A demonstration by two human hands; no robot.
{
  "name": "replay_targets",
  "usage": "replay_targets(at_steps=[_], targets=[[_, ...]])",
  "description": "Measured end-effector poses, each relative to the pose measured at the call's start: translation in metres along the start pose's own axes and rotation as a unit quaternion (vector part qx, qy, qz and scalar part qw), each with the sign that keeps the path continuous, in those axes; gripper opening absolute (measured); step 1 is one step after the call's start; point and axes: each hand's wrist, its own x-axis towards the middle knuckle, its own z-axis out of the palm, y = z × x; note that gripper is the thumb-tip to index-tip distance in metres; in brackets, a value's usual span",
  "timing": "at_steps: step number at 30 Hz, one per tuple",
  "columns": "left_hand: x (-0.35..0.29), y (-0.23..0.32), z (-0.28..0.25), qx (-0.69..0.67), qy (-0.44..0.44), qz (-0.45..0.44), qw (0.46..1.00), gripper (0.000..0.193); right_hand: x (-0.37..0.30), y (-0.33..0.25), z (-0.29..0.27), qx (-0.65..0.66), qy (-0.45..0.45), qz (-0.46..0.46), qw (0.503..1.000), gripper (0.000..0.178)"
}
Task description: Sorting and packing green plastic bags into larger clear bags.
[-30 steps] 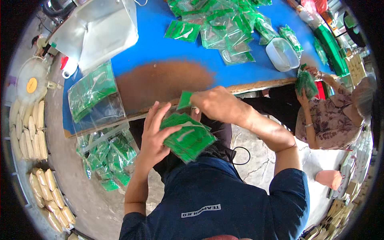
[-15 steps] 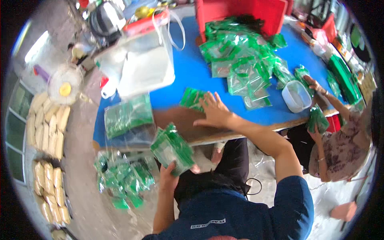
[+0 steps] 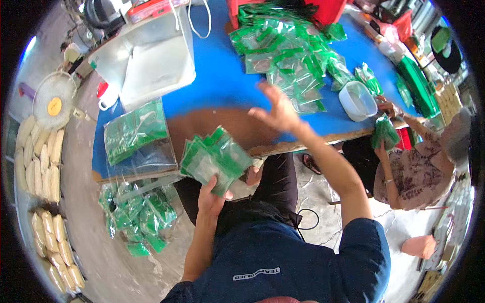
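My left hand point(image 3: 208, 196) is closed on a fanned stack of flat green-and-clear plastic packets point(image 3: 214, 156), held just off the near edge of the blue table. My right hand point(image 3: 279, 112) is over the table with its fingers apart and nothing visible in them. Just beyond it a large heap of similar packets point(image 3: 290, 55) spills from a red crate point(image 3: 331, 12). To the left of the held stack, a neat pile of packets point(image 3: 135, 132) lies on the table corner by a clear plastic bag point(image 3: 151, 160).
A translucent bin point(image 3: 159, 70) and a white-and-red jug point(image 3: 107, 96) stand at the left. Filled green bags point(image 3: 141, 217) lie on the floor below. At right, a co-worker point(image 3: 417, 164) holds a green bag point(image 3: 385, 134) beside a clear tub point(image 3: 357, 102). A fan point(image 3: 54, 101) stands far left.
My right hand has lifted from the table and moved toward the heap. The green packet beneath it no longer shows there. The stack in my left hand is spread wider. The whole view has shifted.
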Motion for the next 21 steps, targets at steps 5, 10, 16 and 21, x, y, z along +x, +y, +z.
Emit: replay_targets(at_steps=[5, 10, 16, 21], targets=[[-0.022, 0.002, 0.011, -0.002, -0.022, 0.035, 0.999, 0.057, -0.007, 0.101, 0.003, -0.169, -0.169, -0.004, 0.971, 0.068], [-0.029, -0.001, 0.013, 0.033, -0.018, 0.033, 0.999, 0.055, -0.016, 0.079, 0.005, -0.209, -0.134, -0.035, 0.968, 0.031], [-0.019, 0.0, 0.042, 0.104, 0.019, 0.018, 0.994, 0.048, 0.005, -0.072, -0.018, 0.133, 0.081, 0.198, 0.968, 0.029], [-0.016, 0.009, 0.074, -0.024, -0.001, 0.0, 1.0, 0.048, -0.062, -0.133, 0.011, -0.005, -0.08, -0.097, 0.992, 0.031]])
